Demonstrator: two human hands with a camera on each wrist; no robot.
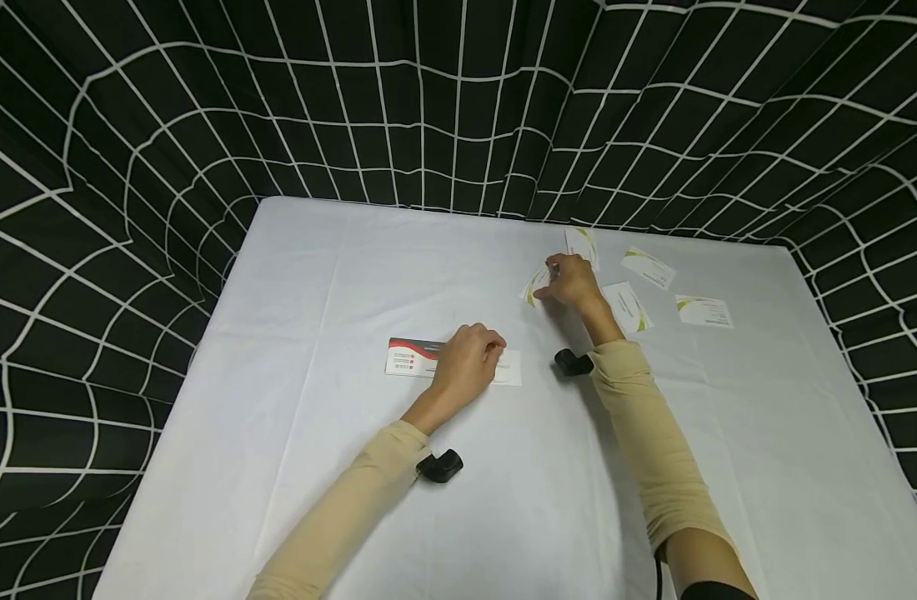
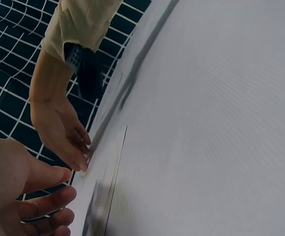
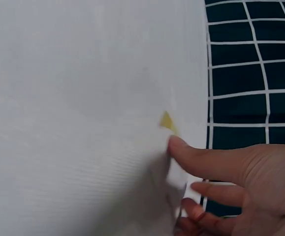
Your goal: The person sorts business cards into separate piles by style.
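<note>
On the white table, a long white leaflet with a red and dark grey band (image 1: 409,358) lies flat, partly hidden by my left hand (image 1: 466,358). From under the fingers on the right shows a white printed paper (image 1: 509,368). The left hand's fingers bend loosely, thumb apart from them, with nothing between them in the left wrist view. Farther off, my right hand (image 1: 573,282) is over a business card with a yellow-green stripe (image 1: 532,287). Its thumb tip meets the card beside a yellow corner (image 3: 167,120), the fingers spread apart from the thumb.
More business cards lie scattered at the back right: one card (image 1: 581,242) behind the right hand, one card (image 1: 625,305) beside its wrist, and others (image 1: 649,267) further right. A black curtain with a white grid (image 1: 443,125) borders the table (image 1: 338,275).
</note>
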